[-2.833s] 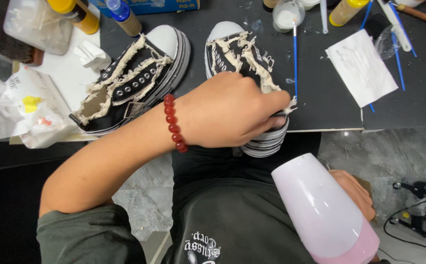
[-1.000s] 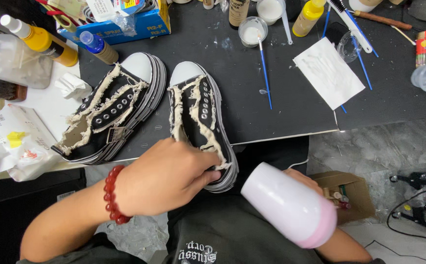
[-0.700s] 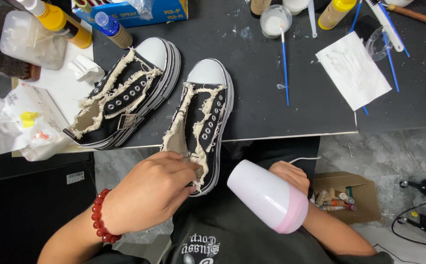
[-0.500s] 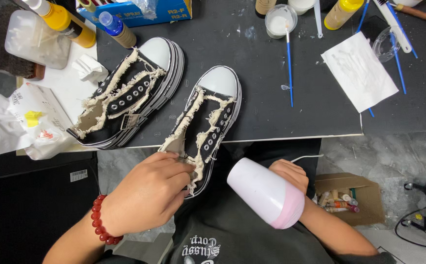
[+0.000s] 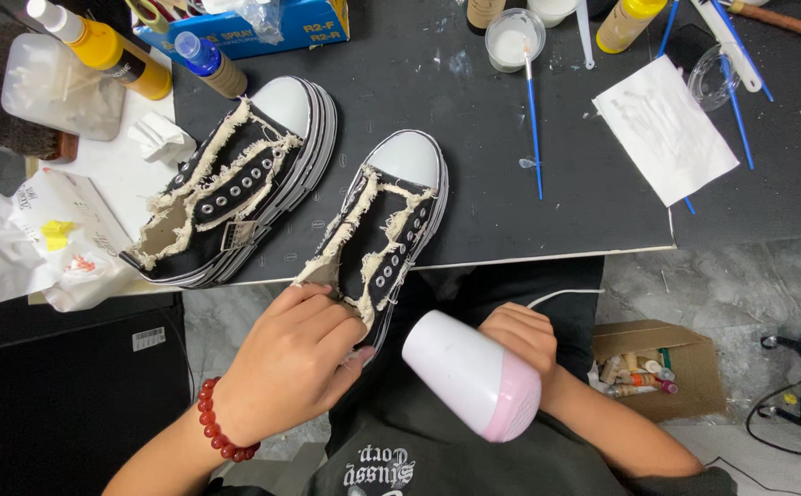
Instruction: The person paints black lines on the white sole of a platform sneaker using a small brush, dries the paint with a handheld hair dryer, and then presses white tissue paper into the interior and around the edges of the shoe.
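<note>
My left hand [image 5: 292, 360], with a red bead bracelet at the wrist, grips the heel end of a black canvas sneaker [image 5: 384, 220] with frayed cream edges and a white toe cap. The shoe's heel hangs over the front edge of the black table [image 5: 547, 220]. My right hand [image 5: 522, 338] holds a white and pink hair dryer [image 5: 472, 375] just right of the shoe's heel, over my lap. The matching second sneaker [image 5: 235, 188] lies on the table to the left, untouched.
Blue-handled brushes [image 5: 532, 110], a cup of white paint [image 5: 511, 39], yellow bottles [image 5: 111, 50], a blue box [image 5: 272, 23] and a white paper sheet [image 5: 665, 129] crowd the table's back. Crumpled tissue and plastic [image 5: 42, 239] lie left. An open cardboard box of small bottles [image 5: 648, 367] sits on the floor.
My left hand slid the right sneaker toward me, off the table's front edge, holding its heel. The hair dryer rose and came closer to the heel.
</note>
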